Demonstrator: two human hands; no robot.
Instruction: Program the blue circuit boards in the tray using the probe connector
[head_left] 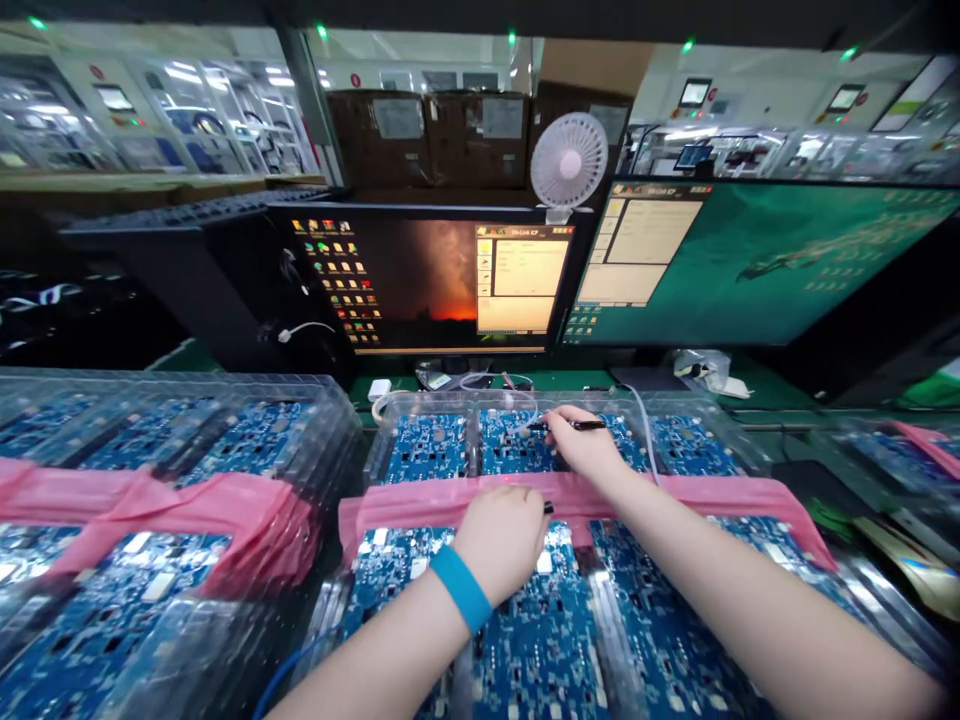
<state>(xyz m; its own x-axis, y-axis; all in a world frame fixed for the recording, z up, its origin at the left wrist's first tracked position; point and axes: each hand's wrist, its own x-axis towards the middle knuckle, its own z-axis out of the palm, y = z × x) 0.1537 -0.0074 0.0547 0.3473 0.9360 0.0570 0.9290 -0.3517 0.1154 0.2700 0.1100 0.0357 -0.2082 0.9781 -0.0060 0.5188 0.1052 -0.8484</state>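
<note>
My right hand is closed around a slim black pen, its tip pointing left over a blue circuit board in the back row of a clear plastic tray. Nearer to me, my left hand is curled over the pink wrap that crosses the tray. A small black piece, which looks like a pen cap, sticks out at its fingertips. A blue band circles my left wrist. More blue boards lie in the front row below my hands.
Another stack of clear trays with boards and pink wrap stands at left. Two lit monitors, a white fan and cardboard boxes are behind. A white cable hangs over the tray.
</note>
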